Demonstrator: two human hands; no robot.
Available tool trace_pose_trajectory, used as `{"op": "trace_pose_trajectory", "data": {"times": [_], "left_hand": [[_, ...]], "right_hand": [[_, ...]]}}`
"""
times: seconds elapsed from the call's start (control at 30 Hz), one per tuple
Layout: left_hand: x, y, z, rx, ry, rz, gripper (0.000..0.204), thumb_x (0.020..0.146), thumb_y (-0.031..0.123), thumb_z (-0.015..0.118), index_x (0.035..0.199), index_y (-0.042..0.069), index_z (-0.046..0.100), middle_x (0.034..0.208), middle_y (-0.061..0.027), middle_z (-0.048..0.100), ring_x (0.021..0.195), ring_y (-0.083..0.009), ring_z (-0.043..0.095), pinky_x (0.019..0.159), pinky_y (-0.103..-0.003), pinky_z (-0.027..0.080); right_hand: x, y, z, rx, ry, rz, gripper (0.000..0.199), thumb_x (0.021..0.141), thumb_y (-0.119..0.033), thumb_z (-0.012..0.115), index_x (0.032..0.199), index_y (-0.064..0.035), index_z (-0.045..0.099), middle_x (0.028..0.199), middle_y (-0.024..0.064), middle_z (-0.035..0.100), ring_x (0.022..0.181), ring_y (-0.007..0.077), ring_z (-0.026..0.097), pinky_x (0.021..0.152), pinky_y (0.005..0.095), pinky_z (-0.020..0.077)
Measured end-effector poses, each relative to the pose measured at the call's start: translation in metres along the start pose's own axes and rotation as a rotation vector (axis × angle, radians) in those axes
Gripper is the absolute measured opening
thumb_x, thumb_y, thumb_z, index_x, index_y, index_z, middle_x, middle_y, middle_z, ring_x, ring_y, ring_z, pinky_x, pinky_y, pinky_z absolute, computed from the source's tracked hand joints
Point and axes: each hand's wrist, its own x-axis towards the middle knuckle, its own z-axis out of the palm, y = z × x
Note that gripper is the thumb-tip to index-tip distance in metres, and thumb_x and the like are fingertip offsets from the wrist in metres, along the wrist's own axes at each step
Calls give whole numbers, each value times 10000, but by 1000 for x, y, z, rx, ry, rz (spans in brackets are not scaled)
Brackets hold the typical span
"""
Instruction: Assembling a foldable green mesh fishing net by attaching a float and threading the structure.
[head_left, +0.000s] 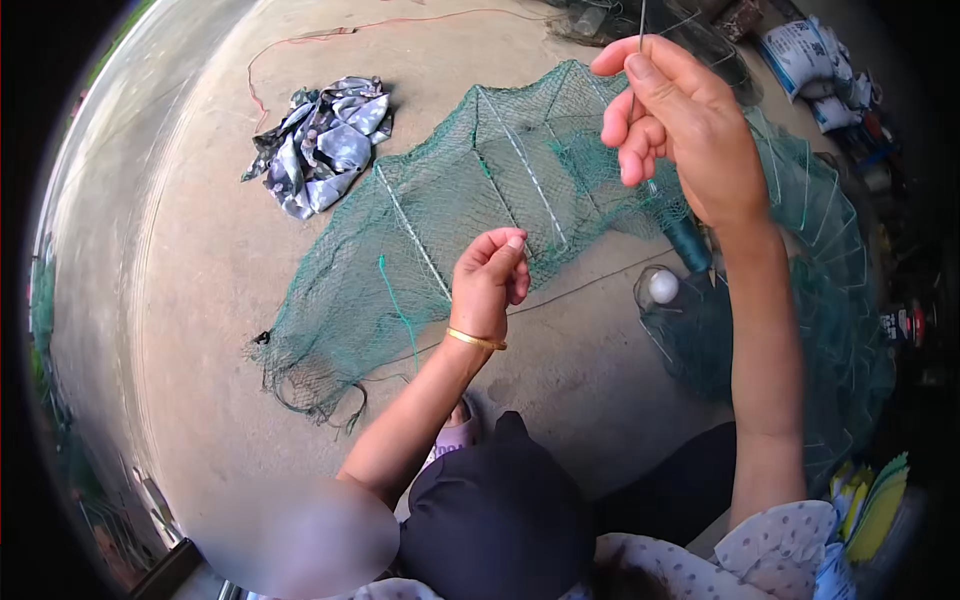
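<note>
Dark cloth [495, 510], rounded and nearest the camera, occupies the lower middle, with a dotted sleeve [775, 545] to its right. Work surface is a beige concrete floor [200, 380], marked by a straight seam just beyond the lower edge of the net. Green net [340, 250] lies spread across the middle of the floor, crossed by pale rods [522, 163]; its left end gathers into loose dark cords. Left hand [487, 280] is above the net, fingers curled, thumb against forefinger; whether thread is pinched there cannot be told. Right hand [690, 120] is raised, gripping a thin shaft [641, 22] nearly upright between thumb and forefinger.

Edges: crumpled patterned cloth [335, 145] lies near the net's upper left edge; a red cord [345, 31] curves beyond it. Right side is crowded: a green twine spool [687, 243], a white ball [663, 287], folded netting [840, 225] and white sacks [800, 58]. Room for moving is widest left of the net, out to a paler strip [110, 290]; netting confines the right forearm's side.
</note>
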Motion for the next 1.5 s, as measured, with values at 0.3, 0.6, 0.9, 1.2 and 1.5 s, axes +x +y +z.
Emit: {"op": "trace_pose_trajectory", "data": {"times": [0.3,0.6,0.9,1.2,1.5], "left_hand": [[-60,-52,-18,183,113,-179,251,893,126,548,1118,28,494,662,-14,525,468,-90,470,411,-214,332],[-23,-112,-31,172,196,-251,511,837,96,628,1285,2,401,614,11,448,476,-83,388,433,-229,289],[-30,-142,-45,344,18,-284,149,914,155,542,879,31,619,580,21,483,451,-62,382,414,-220,302],[-27,-141,-33,1511,-382,569,223,780,92,623,1001,84,590,809,-75,538,723,-245,588,575,-360,476],[-13,-102,-6,1918,-518,1035,351,805,57,492,1146,-16,527,1017,-149,504,986,-286,515,834,-362,455]], "right_hand": [[-39,-8,-50,-44,149,-111,315,990,-184,364,1205,12,483,722,6,521,500,30,450,463,153,373],[-56,-2,-61,-106,140,-48,316,993,-166,350,1212,18,485,742,3,521,504,22,440,470,147,368],[-82,9,-101,-128,159,-2,319,996,-172,349,1209,22,485,747,4,518,514,23,433,476,153,352],[-90,27,-98,11,213,27,260,968,-159,406,1100,38,511,709,57,552,470,76,478,435,167,385],[-96,40,-90,-31,146,99,299,983,-197,393,1151,11,526,734,13,525,504,27,447,465,143,359]]}}
